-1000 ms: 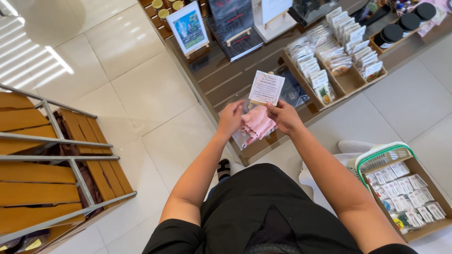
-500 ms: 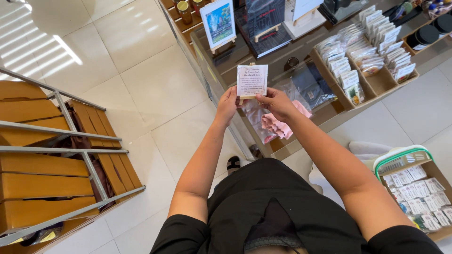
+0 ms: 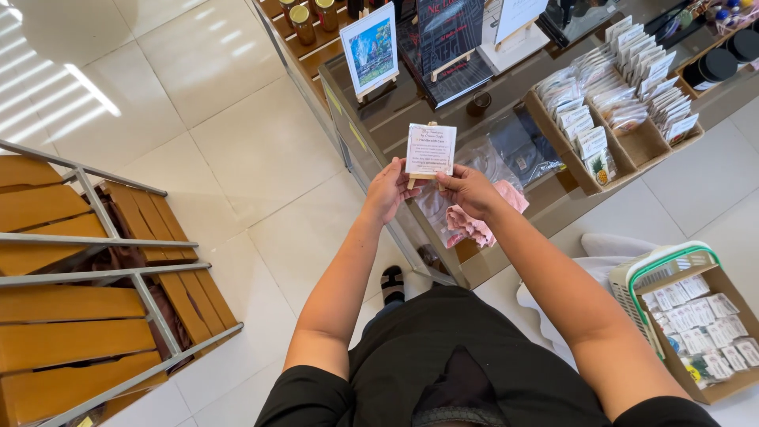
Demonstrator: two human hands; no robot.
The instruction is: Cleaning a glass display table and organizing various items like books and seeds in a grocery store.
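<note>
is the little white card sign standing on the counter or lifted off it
Lifted. Both the left hand and right hand hold the white card sign above the glass counter.

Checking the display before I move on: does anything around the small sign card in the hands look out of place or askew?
One thing stands out: a crumpled pink cloth lies loose on the glass counter beside clear plastic bags, just under the right hand. The small sign card, held with the left hand too, looks straight and undamaged. The packets in the trays stand orderly.
</note>
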